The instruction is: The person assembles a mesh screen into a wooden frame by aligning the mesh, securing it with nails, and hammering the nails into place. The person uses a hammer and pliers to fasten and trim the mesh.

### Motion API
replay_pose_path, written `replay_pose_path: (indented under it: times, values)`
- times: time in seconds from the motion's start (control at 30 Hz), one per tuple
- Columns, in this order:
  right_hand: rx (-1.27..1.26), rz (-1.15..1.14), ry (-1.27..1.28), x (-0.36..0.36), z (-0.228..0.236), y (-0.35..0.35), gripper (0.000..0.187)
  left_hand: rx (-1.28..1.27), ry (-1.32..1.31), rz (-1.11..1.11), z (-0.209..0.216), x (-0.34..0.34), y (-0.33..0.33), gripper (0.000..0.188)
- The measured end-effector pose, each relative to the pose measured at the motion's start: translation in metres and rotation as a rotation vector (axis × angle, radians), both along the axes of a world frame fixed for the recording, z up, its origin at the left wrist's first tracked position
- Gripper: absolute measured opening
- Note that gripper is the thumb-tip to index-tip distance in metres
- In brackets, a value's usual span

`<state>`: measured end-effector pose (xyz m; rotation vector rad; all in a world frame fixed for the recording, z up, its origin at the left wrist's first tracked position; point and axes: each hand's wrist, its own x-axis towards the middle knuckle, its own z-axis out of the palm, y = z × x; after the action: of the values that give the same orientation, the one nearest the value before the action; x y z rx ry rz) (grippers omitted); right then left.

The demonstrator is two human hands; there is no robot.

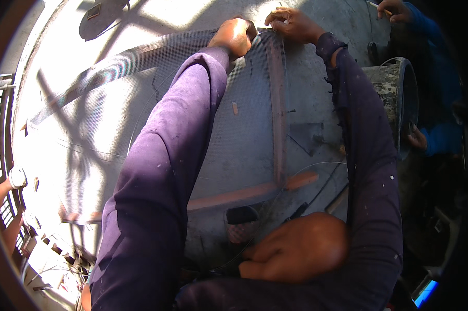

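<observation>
A wooden frame (278,109) covered with fine grey wire mesh (192,140) lies flat on the concrete before me. At its far right corner, my left hand (234,38) is closed in a fist over the far edge. My right hand (295,26) is just past that corner, its fingers curled in a pinch. Between the two hands shows a short pale strand that looks like thin wire (265,32). Both hands seem to grip it, though its ends are hidden by the fingers. Purple sleeves cover my forearms.
A stained bucket (387,85) lies on its side at right, next to a co-worker in blue sleeves (444,137). A wood offcut (302,180) touches the frame's near corner. A dark cup-like container (241,223) stands by my bent knee (306,246). Another person's feet (17,177) are at far left.
</observation>
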<state>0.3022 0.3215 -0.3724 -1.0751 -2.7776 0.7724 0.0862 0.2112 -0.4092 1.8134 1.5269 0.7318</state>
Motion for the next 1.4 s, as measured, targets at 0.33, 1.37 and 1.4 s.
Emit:
replay_pose_path:
  times: [0.33, 1.37, 1.4]
  values:
    - [0.348, 0.184, -0.14, 0.015, 0.014, -0.006, 0.026, -0.029, -0.005, 0.02, 0.001, 0.0, 0.0, 0.032]
    - [0.303, -0.622, -0.335, -0.049, 0.004, -0.085, 0.023, 0.05, -0.081, -0.045, -0.01, -0.008, 0.005, 0.024]
    - [0.256, -0.709, -0.288, -0.054, -0.001, -0.087, 0.023, 0.046, -0.067, -0.047, -0.01, -0.008, 0.004, 0.023]
